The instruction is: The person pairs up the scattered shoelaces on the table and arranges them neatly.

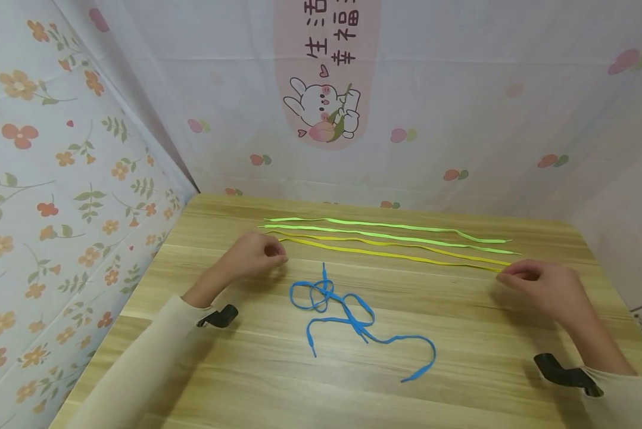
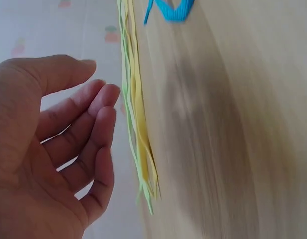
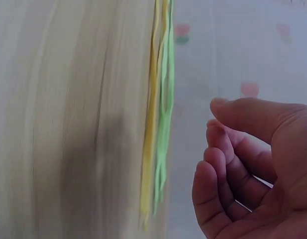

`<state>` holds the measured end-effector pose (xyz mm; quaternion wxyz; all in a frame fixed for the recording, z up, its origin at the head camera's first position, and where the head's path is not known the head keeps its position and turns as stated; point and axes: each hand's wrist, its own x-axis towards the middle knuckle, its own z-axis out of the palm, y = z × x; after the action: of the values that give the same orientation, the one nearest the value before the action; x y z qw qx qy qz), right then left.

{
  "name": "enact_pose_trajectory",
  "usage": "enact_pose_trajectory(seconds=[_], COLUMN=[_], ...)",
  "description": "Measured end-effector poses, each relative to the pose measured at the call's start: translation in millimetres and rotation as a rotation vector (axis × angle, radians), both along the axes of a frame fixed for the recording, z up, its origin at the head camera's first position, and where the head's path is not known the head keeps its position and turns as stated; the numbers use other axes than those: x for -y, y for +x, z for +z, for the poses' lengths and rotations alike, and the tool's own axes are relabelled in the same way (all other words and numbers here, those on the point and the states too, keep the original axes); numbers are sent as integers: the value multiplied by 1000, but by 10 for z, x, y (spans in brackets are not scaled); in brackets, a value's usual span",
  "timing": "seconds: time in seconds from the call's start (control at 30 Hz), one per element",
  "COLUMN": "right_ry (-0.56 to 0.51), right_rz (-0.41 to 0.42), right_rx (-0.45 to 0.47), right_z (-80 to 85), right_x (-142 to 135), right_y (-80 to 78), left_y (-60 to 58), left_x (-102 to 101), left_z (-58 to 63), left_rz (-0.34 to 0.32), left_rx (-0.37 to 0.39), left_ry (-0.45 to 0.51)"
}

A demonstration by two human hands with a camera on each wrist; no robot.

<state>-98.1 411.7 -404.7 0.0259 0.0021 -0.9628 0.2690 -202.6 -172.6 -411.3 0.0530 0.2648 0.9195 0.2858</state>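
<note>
Two light-green shoelaces (image 1: 390, 224) and two yellow shoelaces (image 1: 377, 253) lie stretched side by side along the far part of the table. My left hand (image 1: 254, 256) hovers by their left ends, fingers loosely bent. In the left wrist view, a gap shows between that thumb (image 2: 68, 72) and the fingertips, with no lace between them. At the right ends of the yellow laces is my right hand (image 1: 548, 289). Its thumb (image 3: 248, 117) and index finger come close together in the right wrist view, holding nothing. Nearer me, blue shoelaces (image 1: 353, 322) lie in loose, tangled loops.
The wooden table (image 1: 235, 369) meets a printed curtain (image 1: 428, 89) along its far edge. A flowered cloth (image 1: 47, 179) hangs along the left side. Black wrist mounts (image 1: 221, 317) stick out from both sleeves.
</note>
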Motion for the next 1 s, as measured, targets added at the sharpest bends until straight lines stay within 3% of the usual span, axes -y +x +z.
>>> enact_pose_trajectory(seconds=[0.13, 0.33, 0.5, 0.7, 0.9, 1.0], right_ry=[-14, 34, 44, 13, -53, -99], right_rz=[80, 212, 303, 453, 704, 812], right_rx=[-35, -133, -152, -169, -196, -166], right_z=[26, 32, 28, -20, -139, -183], right_x=[228, 560, 807, 1036, 1203, 1292], right_y=[46, 125, 197, 261, 339, 389], left_y=[104, 273, 393, 504, 557, 562], left_x=[-115, -279, -401, -527, -595, -614], left_z=[9, 11, -27, -74, -148, -190], left_rz=[-99, -196, -270, -275, -273, -270], left_rx=[-12, -30, -21, -1, 12, 10], left_ry=[-1, 4, -3, -56, -83, -95])
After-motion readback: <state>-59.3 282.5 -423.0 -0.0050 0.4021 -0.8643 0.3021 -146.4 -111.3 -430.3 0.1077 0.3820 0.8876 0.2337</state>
